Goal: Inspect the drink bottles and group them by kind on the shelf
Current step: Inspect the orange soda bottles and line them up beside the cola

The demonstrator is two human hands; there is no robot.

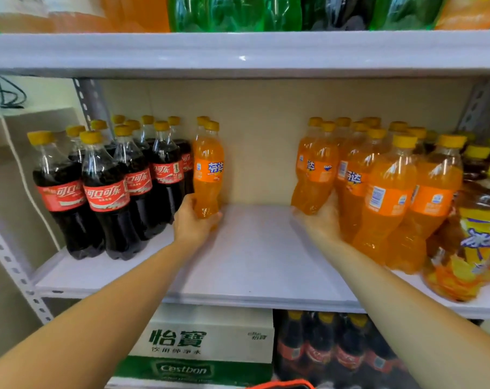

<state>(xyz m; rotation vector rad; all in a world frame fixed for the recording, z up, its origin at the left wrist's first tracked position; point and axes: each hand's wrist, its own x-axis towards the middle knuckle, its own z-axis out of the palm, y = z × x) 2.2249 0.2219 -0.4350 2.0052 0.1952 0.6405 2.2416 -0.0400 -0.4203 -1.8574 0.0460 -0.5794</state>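
On the white middle shelf (pixel 255 262), several dark cola bottles (pixel 106 189) with red labels and yellow caps stand grouped at the left. My left hand (pixel 194 220) grips the base of an orange soda bottle (pixel 208 169) standing right beside the colas; a second orange bottle stands just behind it. At the right stands a cluster of orange soda bottles (pixel 384 197). My right hand (pixel 322 220) holds the lower part of the leftmost orange bottle (pixel 312 175) of that cluster, which is tilted.
Yellow-labelled iced tea bottles (pixel 476 234) crowd the shelf's far right. A wide bare stretch of shelf lies between the two groups. Above, an upper shelf (pixel 238 51) carries green and orange bottles. Below sit a water carton (pixel 204 346) and more cola bottles (pixel 336 349).
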